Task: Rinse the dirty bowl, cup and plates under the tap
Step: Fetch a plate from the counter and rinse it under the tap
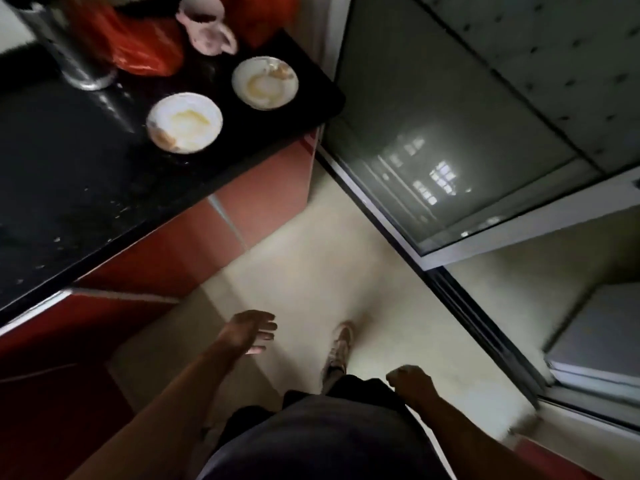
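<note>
The whole view is smeared by motion blur, so edges and small marks are hard to read. The black bench (69,174) is cut off by the top and left borders. A metal vessel (76,53) at the back of the bench loses its top to the frame, and what it holds cannot be seen. Beside it on the bench an orange bag (145,46) is also cropped, its contents hidden.

A pale pink cup (206,27) stands at the back of the bench next to the bag, its handle toward the bench's front edge. A dark patch shows inside it, too blurred to identify. Two white plates lie on the bench near its end corner. The first plate (184,123) is closer to the front edge and holds a yellow smear with brown scraps at its rim. The second plate (265,83), nearer the corner, carries a similar yellow smear and brown bits. How deep either one is cannot be judged.

Below the bench, over the pale floor (311,254), the left hand (251,332) hangs with its fingers straight and slightly spread, holding nothing. The right hand (410,379), farther from the bench, has its fingers curled into the palm, with nothing seen in them.
</note>
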Tool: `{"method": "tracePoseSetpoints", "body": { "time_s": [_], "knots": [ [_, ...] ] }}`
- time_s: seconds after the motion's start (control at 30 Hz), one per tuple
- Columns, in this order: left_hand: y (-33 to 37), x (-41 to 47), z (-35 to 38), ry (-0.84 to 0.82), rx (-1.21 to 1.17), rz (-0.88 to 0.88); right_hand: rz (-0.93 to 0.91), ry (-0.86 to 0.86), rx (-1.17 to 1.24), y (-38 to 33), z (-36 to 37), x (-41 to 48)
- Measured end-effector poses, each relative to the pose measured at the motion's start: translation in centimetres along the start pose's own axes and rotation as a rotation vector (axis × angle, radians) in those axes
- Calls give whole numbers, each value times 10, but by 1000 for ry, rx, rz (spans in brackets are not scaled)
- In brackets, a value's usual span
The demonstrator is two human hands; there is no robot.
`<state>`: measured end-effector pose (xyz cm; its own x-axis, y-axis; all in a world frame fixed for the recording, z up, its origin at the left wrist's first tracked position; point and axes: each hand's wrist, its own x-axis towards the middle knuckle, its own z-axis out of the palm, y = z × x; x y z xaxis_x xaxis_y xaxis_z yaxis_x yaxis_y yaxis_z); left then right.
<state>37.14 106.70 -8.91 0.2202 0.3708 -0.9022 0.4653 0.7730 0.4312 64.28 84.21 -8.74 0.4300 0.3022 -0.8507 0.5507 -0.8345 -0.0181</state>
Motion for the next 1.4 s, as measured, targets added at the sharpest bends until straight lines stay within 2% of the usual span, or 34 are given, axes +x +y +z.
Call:
{"method": "tracePoseSetpoints", "body": {
  "time_s": [0.13, 0.23, 0.3, 0.37, 0.43, 0.47, 0.53, 0.63, 0.73, 0.83, 0.97, 1.07, 1.23, 1.33, 1.4],
  "knots": [
    [46, 34, 45, 97, 236, -34, -22, -85, -96, 17, -74, 45],
    [73, 32, 38, 254, 444, -45, 14, -87, 81, -18, -149, 82],
    [86, 36, 22, 344, 479, -54, 2, -84, 201, -60, -199, 112],
    [105, 44, 4, 398, 433, -71, -64, -113, 338, -116, -247, 142],
    [133, 59, -8, 347, 431, -93, -154, -158, 470, -172, -287, 160],
    [153, 65, -11, 335, 299, -88, -168, -160, 547, -200, -306, 163],
    [188, 76, -14, 387, 87, 27, -229, -115, 656, -244, -333, 167],
    [259, 102, -8, 415, -4, 208, -377, 15, 716, -313, -386, 178],
    [323, 112, -1, 511, 2, 366, -504, 75, 604, -377, -427, 187],
    [358, 121, 7, 664, 292, 448, -547, -14, 464, -425, -444, 198],
    [364, 129, 25, 651, 771, 241, -550, -71, 251, -479, -449, 218],
    [364, 130, 31, 634, 886, 139, -621, -84, 80, -503, -448, 229],
    [375, 133, 49, 612, 731, 36, -786, -44, -127, -516, -454, 246],
    [381, 123, 65, 665, 457, 92, -877, -104, -174, -517, -460, 248],
    [377, 113, 79, 759, 236, 141, -941, -135, -208, -519, -463, 244]
  ]
}}
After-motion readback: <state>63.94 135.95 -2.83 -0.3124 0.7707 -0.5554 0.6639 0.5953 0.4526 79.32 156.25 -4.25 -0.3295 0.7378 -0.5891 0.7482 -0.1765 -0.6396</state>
